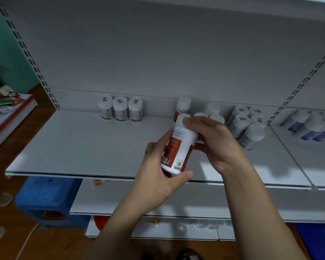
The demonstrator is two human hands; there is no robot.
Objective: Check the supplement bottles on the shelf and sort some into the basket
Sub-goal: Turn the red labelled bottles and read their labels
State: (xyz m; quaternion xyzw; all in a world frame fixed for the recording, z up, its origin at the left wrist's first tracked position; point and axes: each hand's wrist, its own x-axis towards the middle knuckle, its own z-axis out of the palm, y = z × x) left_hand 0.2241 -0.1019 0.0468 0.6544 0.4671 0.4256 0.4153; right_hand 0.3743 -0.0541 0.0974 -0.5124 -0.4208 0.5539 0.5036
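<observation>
- A white plastic supplement bottle with a red label (178, 145) is held in the air over the middle of a white metal shelf (79, 147). It is tilted, with its white cap pointing to the far side.
- The left hand (158, 177) takes the lower part of this bottle. Its grip is closed round the body, with the fingers on the left side and the thumb curled under the base.
- The right hand (212, 139) comes from the right, and its grip is closed on the cap end, with the fingertips resting on the cap.
- Three small white-capped bottles with pale labels (120, 108) stand in a row at the far edge of the shelf, left of the hands and well apart from them.
- Another red-labelled white bottle (183, 105) stands upright at the far edge, just behind the held one.
- A cluster of white bottles with white caps (246, 124) stands on the right part of the shelf, near the right hand.
- White bottles with blue labels (308, 128) sit on the neighbouring shelf section at the far right.
- A blue plastic stool (45, 199) stands on the brown wooden floor (26, 244), below the shelf at the near left.
</observation>
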